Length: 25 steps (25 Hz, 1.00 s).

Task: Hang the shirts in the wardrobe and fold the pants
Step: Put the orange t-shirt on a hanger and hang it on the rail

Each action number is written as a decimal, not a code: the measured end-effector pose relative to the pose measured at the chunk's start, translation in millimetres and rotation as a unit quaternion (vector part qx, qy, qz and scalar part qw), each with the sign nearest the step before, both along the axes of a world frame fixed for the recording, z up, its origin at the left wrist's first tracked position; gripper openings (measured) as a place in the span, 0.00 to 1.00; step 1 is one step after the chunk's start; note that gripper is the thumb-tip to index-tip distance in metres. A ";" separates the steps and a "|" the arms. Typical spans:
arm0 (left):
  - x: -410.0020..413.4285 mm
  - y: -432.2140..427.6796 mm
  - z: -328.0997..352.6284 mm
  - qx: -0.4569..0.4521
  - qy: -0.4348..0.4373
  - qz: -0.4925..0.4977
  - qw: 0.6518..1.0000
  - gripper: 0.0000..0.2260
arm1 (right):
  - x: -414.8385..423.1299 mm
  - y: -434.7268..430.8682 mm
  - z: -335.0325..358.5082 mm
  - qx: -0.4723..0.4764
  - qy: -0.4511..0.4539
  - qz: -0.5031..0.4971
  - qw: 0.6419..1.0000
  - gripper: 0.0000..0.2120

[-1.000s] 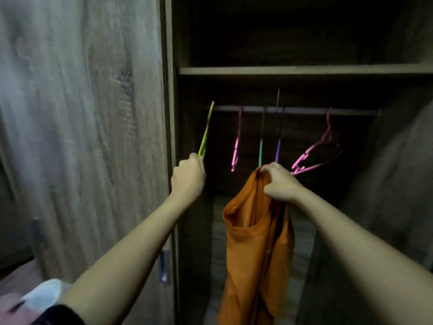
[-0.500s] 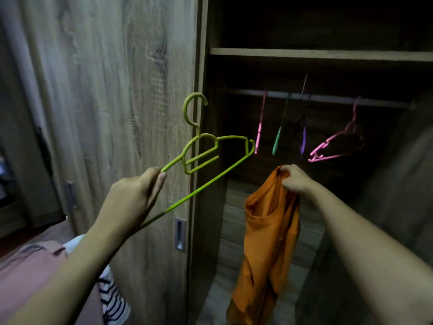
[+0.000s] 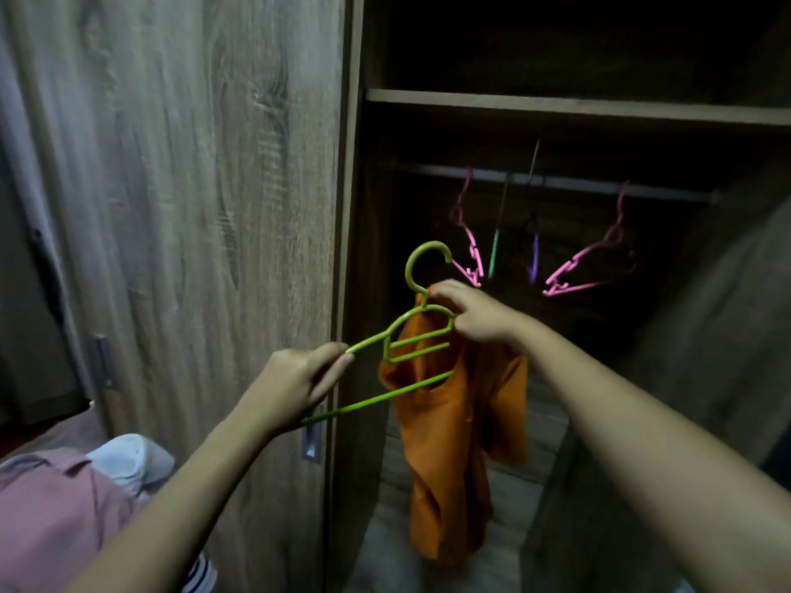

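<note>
My left hand (image 3: 295, 385) grips the left arm of a green plastic hanger (image 3: 411, 340), whose hook points up. The hanger's right end sits inside the neck opening of an orange shirt (image 3: 453, 442). My right hand (image 3: 475, 316) pinches the shirt's collar just beside the hanger's neck, and the shirt hangs down limp in front of the open wardrobe. Behind it a rail (image 3: 578, 181) crosses the dark wardrobe interior.
Several empty hangers hang on the rail: pink (image 3: 466, 246), green (image 3: 494, 250), purple (image 3: 533, 258) and another pink (image 3: 586, 267). A wooden wardrobe door (image 3: 192, 207) stands at left, a shelf (image 3: 578, 107) above the rail. Pink and white clothes (image 3: 64, 507) lie at lower left.
My left hand has carried the green hanger rightward to the shirt, and its right end has gone into the neck opening. My right hand still holds the collar.
</note>
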State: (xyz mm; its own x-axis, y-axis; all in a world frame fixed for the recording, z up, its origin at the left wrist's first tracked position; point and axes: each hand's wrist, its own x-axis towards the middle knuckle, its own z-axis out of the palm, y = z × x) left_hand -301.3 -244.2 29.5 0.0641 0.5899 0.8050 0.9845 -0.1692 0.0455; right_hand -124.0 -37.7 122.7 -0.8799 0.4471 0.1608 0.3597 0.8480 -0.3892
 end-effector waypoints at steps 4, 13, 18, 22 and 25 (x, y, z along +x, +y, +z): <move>2.0 8.9 -12.0 0.066 -0.097 -0.046 0.992 0.19 | 20.4 -1.9 10.7 0.262 0.066 0.055 0.961 0.20; 19.6 17.5 -8.4 0.173 -0.125 0.151 0.965 0.13 | 36.3 -10.5 24.4 0.465 0.223 0.002 0.857 0.15; 50.9 22.6 -63.7 -0.023 -0.046 0.119 0.992 0.25 | 37.6 -13.2 35.5 0.434 0.255 0.014 0.864 0.23; 47.3 42.5 -65.8 -0.207 -0.180 0.090 0.958 0.31 | 44.3 -13.2 46.1 0.452 0.267 0.016 0.851 0.22; 47.1 50.6 -68.0 -0.185 -0.184 0.026 0.965 0.23 | 53.8 -9.3 48.8 0.449 0.276 0.000 0.850 0.20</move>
